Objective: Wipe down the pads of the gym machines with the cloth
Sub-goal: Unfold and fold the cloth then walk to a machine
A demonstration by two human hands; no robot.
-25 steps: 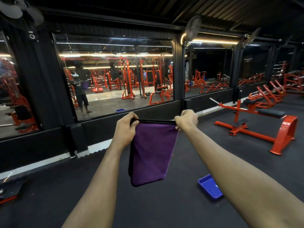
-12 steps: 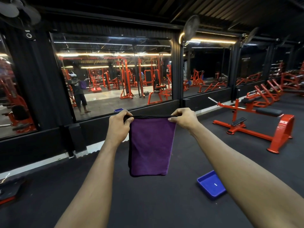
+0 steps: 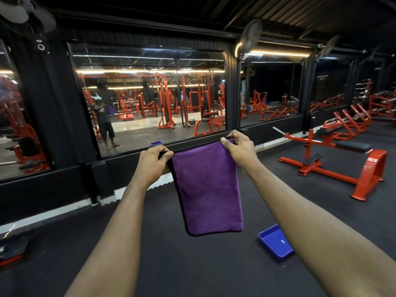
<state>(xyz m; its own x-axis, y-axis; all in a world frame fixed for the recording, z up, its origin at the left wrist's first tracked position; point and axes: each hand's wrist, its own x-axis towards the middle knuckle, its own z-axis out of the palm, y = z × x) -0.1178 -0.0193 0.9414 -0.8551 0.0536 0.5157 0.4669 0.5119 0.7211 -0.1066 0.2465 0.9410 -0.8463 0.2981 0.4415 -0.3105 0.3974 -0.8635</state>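
Note:
A purple cloth (image 3: 207, 187) with a dark edge hangs folded in front of me, held up by its two top corners. My left hand (image 3: 151, 162) pinches the left corner and my right hand (image 3: 240, 146) pinches the right corner, which sits a little higher. To the right stands a red gym machine (image 3: 370, 168) with a black seat pad (image 3: 352, 146). It is well beyond the reach of both hands.
A blue tray (image 3: 275, 243) lies on the black floor below my right forearm. A mirrored wall (image 3: 150, 99) runs ahead, reflecting red machines and a person. More red machines (image 3: 351, 118) line the far right. A low red-and-black object (image 3: 10, 249) sits at the left edge.
Both hands kept their pinch on the cloth. The right corner has risen above the left, so the top edge now slants, and the cloth hangs more to the right.

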